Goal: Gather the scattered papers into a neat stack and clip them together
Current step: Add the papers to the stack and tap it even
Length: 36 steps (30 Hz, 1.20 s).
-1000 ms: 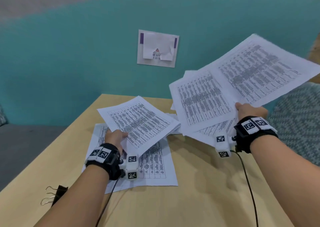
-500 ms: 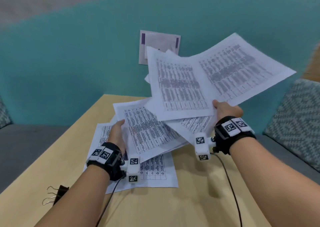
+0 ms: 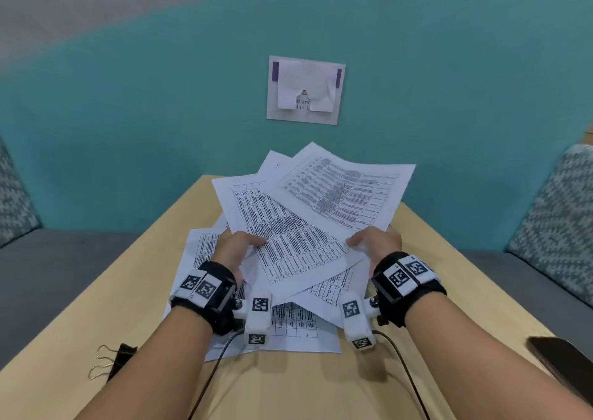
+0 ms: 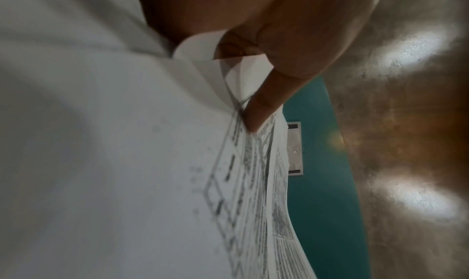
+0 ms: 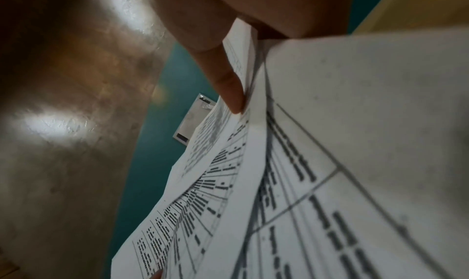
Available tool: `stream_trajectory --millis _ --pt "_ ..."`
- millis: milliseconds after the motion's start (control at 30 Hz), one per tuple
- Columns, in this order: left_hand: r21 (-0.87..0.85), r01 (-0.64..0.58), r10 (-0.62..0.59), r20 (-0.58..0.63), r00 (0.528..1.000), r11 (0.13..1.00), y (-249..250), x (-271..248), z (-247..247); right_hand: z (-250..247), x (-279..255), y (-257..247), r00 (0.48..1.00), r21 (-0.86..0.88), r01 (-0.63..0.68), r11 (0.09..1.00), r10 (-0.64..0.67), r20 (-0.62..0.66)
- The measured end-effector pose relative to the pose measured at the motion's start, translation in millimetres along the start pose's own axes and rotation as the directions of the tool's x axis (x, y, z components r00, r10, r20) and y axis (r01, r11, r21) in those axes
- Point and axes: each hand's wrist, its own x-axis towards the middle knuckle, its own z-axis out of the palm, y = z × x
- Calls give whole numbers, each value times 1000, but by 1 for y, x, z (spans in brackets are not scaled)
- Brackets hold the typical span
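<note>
Several printed sheets [image 3: 308, 224] are fanned out loosely, lifted above the wooden table [image 3: 321, 384]. My left hand [image 3: 239, 246] pinches their left side, thumb on top; the left wrist view shows the thumb [image 4: 264, 102] pressed on the papers [image 4: 152, 163]. My right hand [image 3: 373, 243] grips the right side, and its thumb [image 5: 228, 82] lies on the sheets [image 5: 330, 163]. One more sheet [image 3: 288, 326] lies flat on the table under both wrists. A black binder clip [image 3: 117, 360] sits at the table's near left edge.
A dark phone-like object [image 3: 561, 360] lies at the table's right edge. A paper notice [image 3: 305, 90] is taped to the teal wall behind. Patterned cushions [image 3: 558, 220] sit on grey seats at both sides.
My right hand swung its sheets left and down onto those in my left hand. Both hands now hold one fanned bundle, closer together and lower over the table.
</note>
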Motion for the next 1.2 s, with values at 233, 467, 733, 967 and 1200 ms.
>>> stream_trajectory --millis 233,467,733,967,1200 --pt "-14 -49 49 59 997 999 -2 3 -2 -16 20 15 950 28 -211 977 198 243" --pt "-143 -193 204 69 976 971 12 -19 6 -26 27 16 861 28 -274 961 233 452" --pt "-130 -404 409 12 912 905 53 -6 23 -12 42 -27 878 261 162 951 -260 402" --pt "-66 -502 504 11 864 862 90 7 41 -10 57 -55 811 370 363 855 -485 327" --pt "100 -446 434 117 893 890 78 23 33 -3 87 -37 857 297 327 897 -414 307"
